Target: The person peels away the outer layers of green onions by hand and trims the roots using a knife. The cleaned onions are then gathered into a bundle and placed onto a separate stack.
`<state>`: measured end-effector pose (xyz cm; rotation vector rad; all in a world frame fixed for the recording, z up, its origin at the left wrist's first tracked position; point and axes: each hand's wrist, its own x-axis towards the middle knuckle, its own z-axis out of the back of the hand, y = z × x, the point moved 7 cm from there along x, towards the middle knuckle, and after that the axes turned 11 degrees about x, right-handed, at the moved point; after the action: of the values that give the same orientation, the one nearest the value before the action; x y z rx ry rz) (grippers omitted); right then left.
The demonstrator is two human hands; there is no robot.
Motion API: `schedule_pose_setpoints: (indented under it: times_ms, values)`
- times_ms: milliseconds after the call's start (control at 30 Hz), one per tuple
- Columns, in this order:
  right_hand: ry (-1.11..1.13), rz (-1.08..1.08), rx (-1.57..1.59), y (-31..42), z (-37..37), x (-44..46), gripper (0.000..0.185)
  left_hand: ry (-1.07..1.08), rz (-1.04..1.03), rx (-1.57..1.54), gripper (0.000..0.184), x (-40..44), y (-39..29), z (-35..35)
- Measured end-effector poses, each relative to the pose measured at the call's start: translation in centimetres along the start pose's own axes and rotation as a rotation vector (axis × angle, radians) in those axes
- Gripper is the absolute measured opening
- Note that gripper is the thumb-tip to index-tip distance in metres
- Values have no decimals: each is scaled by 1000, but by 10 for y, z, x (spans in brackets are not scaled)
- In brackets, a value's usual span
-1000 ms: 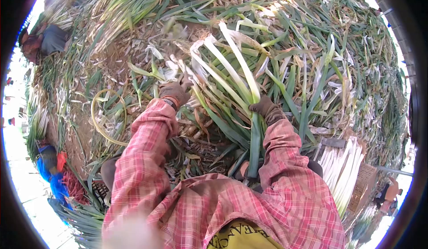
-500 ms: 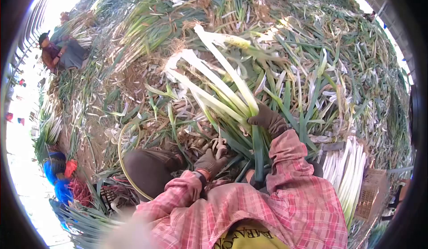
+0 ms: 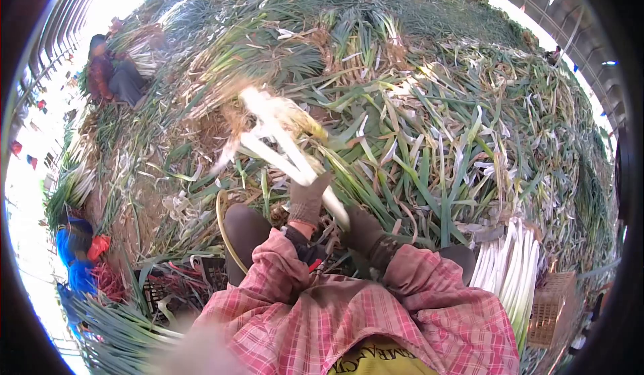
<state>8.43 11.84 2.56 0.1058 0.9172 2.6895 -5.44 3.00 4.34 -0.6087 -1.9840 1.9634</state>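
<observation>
A few long green onions slant up and away from me, their white stalks and rooty ends blurred by motion. My gloved left hand is closed round the white stalks partway along. Lower and to the right, my gloved right hand grips the same onions nearer their green leaves. The fingertips of both hands are partly hidden. Loose peeled leaves and dry skins lie on the ground just beyond my hands.
A bundle of cleaned white-stalked onions lies at my right, beside a brown plastic crate. Heaps of green onions cover the ground ahead. Blue and red strings are at my left. Another person sits far left.
My left hand has come up from the ground onto the onion stalks. My right hand has moved left and closer to me, and the onions have swung left and down.
</observation>
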Motion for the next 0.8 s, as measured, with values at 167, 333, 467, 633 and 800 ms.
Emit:
schedule_pose_setpoints:
  times_ms: [167, 333, 467, 633, 800]
  values:
    - [581, -11, 301, 20, 28, 59, 65, -56, 94, 9, 36, -19, 24, 24]
    - [-51, 429, 253, 84, 83, 163, 105, 87, 42, -24, 32, -36, -1, 7]
    - [326, 498, -116, 111, 5, 227, 103, 201, -158, 87, 37, -46, -19, -4]
    - [64, 324, -525, 92, 140, 281, 88, 267, 47, -42, 35, -54, 4, 6]
    - [-371, -122, -847, 11, 415, 195, 73, -1, 104, -160, 14, -32, 76, 40]
